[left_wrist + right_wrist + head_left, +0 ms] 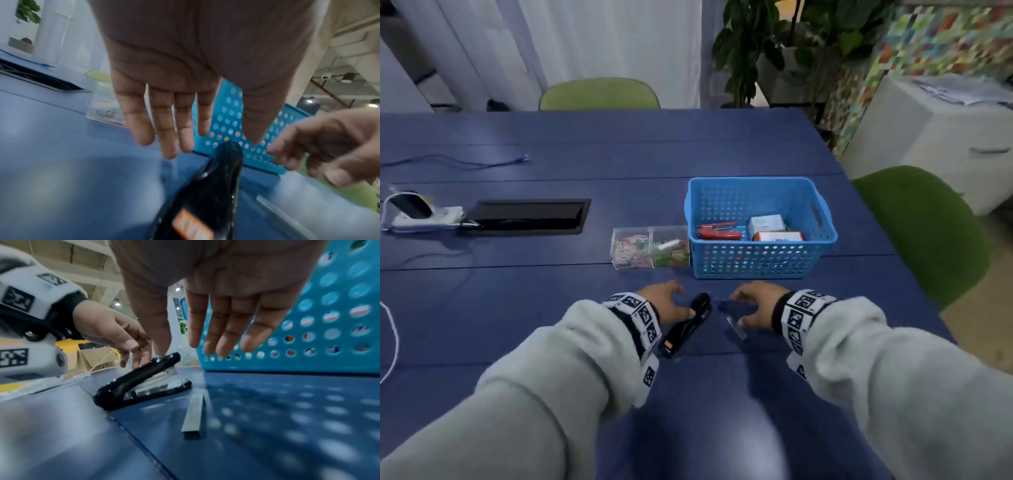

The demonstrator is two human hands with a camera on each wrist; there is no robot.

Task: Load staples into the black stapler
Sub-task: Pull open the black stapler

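Observation:
The black stapler point(686, 325) with an orange label lies on the blue table point(551, 308) between my hands, nose pointing away from me. My left hand point(681, 301) reaches over it with straight fingers. In the right wrist view its fingertips point(136, 365) touch the top of the stapler point(139, 382). A grey strip of staples point(736, 330) lies loose on the table just right of the stapler. My right hand point(739, 308) hovers over the strip point(194, 415) with relaxed fingers and holds nothing.
A blue perforated basket point(760, 263) stands just beyond my hands and holds a red stapler point(717, 233) and small boxes point(767, 224). A clear box of paper clips point(650, 246) sits to its left. A cable hatch point(524, 217) and power strip point(424, 216) lie far left.

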